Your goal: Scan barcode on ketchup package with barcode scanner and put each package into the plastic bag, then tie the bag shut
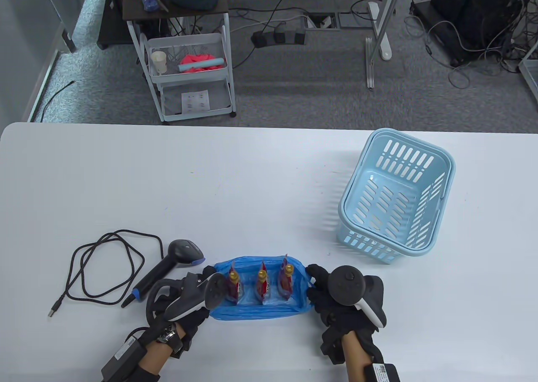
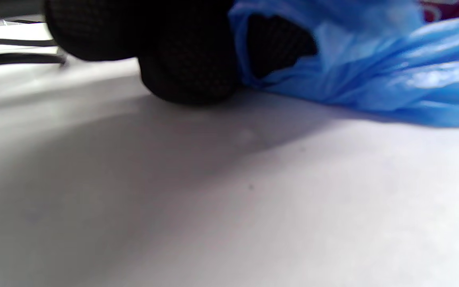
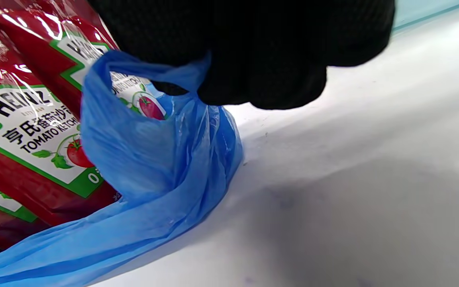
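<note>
A blue plastic bag point(image 1: 256, 308) lies spread open on the white table near the front edge. Three red ketchup packages point(image 1: 262, 285) stand upright inside it in a row. My left hand point(image 1: 197, 291) grips the bag's left end; in the left wrist view its fingers point(image 2: 189, 59) are curled into the blue plastic point(image 2: 373, 79) on the table. My right hand point(image 1: 321, 283) holds the bag's right end, and the right wrist view shows a handle loop point(image 3: 142, 119) pinched under the gloved fingers point(image 3: 253, 48), with ketchup packages point(image 3: 30, 131) behind. The black barcode scanner point(image 1: 168, 268) lies on the table left of the bag.
The scanner's black cable point(image 1: 101, 268) coils on the table at the left. A light blue plastic basket point(image 1: 395, 197) stands to the right, beyond the bag. A white trolley point(image 1: 189, 71) and floor cables lie past the table's far edge.
</note>
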Motion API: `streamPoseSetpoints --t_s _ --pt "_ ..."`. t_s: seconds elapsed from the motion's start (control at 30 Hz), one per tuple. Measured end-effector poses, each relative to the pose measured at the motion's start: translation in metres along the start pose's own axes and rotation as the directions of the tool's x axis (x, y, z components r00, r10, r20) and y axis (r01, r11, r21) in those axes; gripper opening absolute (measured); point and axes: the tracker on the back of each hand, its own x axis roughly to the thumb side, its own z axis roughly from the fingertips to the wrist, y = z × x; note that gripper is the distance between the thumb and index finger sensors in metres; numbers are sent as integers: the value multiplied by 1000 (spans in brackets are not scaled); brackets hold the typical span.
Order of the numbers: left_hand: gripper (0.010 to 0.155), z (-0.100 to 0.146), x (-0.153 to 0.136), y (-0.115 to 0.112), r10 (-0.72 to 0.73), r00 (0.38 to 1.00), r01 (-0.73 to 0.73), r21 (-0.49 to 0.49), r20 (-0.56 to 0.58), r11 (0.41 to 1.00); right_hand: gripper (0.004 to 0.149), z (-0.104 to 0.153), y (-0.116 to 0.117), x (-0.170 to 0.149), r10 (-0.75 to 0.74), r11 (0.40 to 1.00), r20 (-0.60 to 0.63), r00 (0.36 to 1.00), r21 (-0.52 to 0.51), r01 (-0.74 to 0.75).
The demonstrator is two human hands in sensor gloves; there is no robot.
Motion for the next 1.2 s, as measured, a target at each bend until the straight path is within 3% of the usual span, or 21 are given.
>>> streamPoseSetpoints --t_s 0.3,0.57,0.83,1.2 --pt "67 14 -4 31 28 1000 -27 119 -1 993 55 4 -7 -2 -51 998 17 999 -42 51" --pt "68 28 -18 65 189 982 -185 196 -1 963 55 11 -20 -2 -136 984 59 989 -109 142" --pt "67 40 -34 92 436 898 -438 247 65 865 53 17 -35 -1 -209 963 102 973 -155 223" --pt "66 53 -42 127 550 825 -562 301 131 771 50 26 -67 16 -208 953 161 965 -189 237"
